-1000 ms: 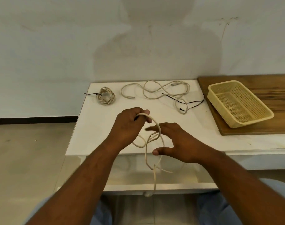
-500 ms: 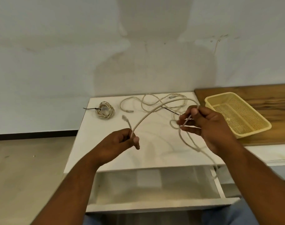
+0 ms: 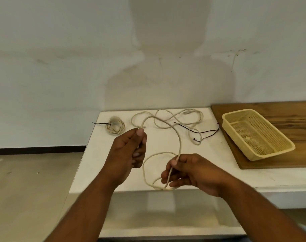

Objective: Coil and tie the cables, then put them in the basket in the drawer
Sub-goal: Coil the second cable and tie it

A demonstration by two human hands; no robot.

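One cable [image 3: 179, 139], left hand [image 3: 127, 154] pinching, right hand [image 3: 195, 173] fingers [image 3: 181, 183] curled round it

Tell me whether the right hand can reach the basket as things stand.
Probably yes: only bare table lies between the right hand and the basket. But that hand pinches the cable, so it must let go first.

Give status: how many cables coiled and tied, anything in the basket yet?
Done: one coiled cable, tied with black string, lies on the tabletop. In hand: left hand and right hand hold a second cable, one loop formed. Left: tie it, coil the loose cable by the black tie, load the yellow basket, which holds no cables and sits on the wooden board, not in the open drawer.
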